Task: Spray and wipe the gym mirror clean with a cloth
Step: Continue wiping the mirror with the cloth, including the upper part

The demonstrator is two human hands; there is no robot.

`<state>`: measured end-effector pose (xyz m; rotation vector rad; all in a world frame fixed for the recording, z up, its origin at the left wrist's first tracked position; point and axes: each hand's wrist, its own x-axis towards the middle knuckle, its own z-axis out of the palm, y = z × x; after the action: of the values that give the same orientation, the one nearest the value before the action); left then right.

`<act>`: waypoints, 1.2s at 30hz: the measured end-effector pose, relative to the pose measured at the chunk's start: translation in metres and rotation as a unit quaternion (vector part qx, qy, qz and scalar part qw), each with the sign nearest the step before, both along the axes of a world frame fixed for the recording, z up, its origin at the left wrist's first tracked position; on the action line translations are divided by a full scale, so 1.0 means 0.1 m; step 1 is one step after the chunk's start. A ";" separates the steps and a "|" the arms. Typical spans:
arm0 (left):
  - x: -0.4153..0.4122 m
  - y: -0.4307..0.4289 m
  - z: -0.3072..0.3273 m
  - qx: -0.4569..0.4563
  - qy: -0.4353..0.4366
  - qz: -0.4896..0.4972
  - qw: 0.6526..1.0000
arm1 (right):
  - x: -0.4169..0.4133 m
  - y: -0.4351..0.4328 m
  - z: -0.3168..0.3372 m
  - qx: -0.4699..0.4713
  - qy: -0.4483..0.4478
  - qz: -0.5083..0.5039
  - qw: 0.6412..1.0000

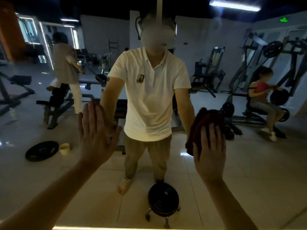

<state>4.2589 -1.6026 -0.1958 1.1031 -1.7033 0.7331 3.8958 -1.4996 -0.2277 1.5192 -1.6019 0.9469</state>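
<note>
1. The right hand (209, 151) lies flat, fingers straight and close together. It presses a dark red cloth (207, 119) against the mirror (249, 171), pinning it to the glass without curling round it.
2. The cloth is bunched and shows above and to the left of that hand's fingertips, beside the hip of the person's reflection.
3. The left hand (96, 133) is spread flat too, fingers straight, with its bare palm on the glass well apart from the cloth. It holds nothing and looks to be bracing.
4. No spray bottle is in view, so I judge the wiping step to be the one in hand.
5. Further out, the glass reflects:
   - the person in a white polo shirt
   - a weight plate (41, 151) on the tiled floor, with a pale cup (64, 148) just beside it
   - a round black stool (163, 201) on castors
   - gym machines (269, 67) with other people at them
6. The next move likely calls for sliding the cloth in overlapping passes under steady pressure. The bare left palm may leave prints, so that patch probably needs a pass as well. The dim light hides whether any streaks remain.
</note>
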 end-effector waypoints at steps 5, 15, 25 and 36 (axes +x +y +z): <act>0.02 -0.09 -0.05 0.021 -0.014 0.008 1.000 | 0.49 -0.28 -0.10 -0.080 -0.204 0.025 0.975; 0.09 0.03 0.02 0.054 -0.027 0.027 0.998 | 1.57 -0.61 -0.08 -0.054 -0.069 0.136 0.987; 0.72 0.14 0.30 0.059 -0.137 -0.070 0.986 | 1.36 -0.61 0.55 0.003 0.138 0.144 0.980; 1.64 -0.45 0.80 0.057 -0.093 0.023 0.994 | 3.01 -0.90 0.70 -0.017 0.018 0.117 0.993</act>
<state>4.4226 -1.6474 -0.1156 1.1859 -1.9027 0.7970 4.1972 -1.5899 -0.1578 1.7167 -1.3958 1.0610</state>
